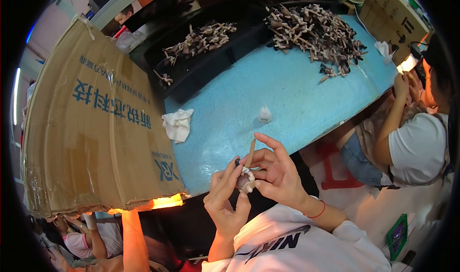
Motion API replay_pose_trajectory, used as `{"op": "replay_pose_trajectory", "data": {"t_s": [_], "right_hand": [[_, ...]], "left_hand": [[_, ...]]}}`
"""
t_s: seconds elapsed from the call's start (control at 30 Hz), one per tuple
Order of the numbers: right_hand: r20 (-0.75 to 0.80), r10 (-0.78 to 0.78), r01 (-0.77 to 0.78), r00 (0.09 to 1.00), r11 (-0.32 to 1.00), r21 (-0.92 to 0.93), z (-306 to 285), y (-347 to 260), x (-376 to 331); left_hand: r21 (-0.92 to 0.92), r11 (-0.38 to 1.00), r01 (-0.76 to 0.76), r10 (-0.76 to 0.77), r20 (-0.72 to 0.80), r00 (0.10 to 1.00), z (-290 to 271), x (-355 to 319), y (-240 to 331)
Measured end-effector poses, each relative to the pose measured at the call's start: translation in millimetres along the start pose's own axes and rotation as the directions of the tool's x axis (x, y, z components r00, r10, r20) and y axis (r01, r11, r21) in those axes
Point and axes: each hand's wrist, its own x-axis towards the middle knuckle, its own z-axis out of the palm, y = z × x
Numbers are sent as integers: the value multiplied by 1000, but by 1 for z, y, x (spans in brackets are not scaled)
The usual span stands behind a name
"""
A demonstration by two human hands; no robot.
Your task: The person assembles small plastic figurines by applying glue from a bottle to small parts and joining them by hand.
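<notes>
Between my two hands, close to the table's near edge, is a small figurine (pixel 245 182) with white, brown and black parts. A flat tan stick (pixel 251 153) rises from its upper side. My left hand (pixel 224 198) pinches the figurine from the left, thumb below and fingers above. From the right, my right hand (pixel 279 180) grips it with the thumb and bent fingers, while the index finger stretches up past the stick. My fingers hide part of the figurine. Beyond my hands stands a small white bottle (pixel 264 115) on the blue tabletop (pixel 225 123).
Many similar figurines lie heaped (pixel 311 30) at the far right; more fill a black tray (pixel 191 73) at the far left. A crumpled white tissue (pixel 178 125) rests beside a large cardboard sheet (pixel 96 128) on the left. A co-worker (pixel 417 145) sits at right, others at lower left.
</notes>
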Motion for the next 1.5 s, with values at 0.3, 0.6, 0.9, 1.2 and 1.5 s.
{"op": "replay_pose_trajectory", "data": {"t_s": [0.3,0.6,0.9,1.2,1.5], "right_hand": [[45,-55,59,997,994,-96,2,-8,-4],[-15,129,-123,992,968,220,-3,-3,1],[20,147,-146,989,948,282,-2,-1,1],[-4,220,-211,975,940,267,-1,-1,4],[-34,-48,38,998,968,-249,-3,-2,1]], "left_hand": [[3,994,-105,105,-27,994,3,-4,0],[399,900,-172,144,99,985,0,0,25],[445,877,-182,96,209,973,-8,1,37],[460,882,-99,15,183,983,-7,4,38],[-377,854,358,-346,101,933,-1,-7,9]]}}
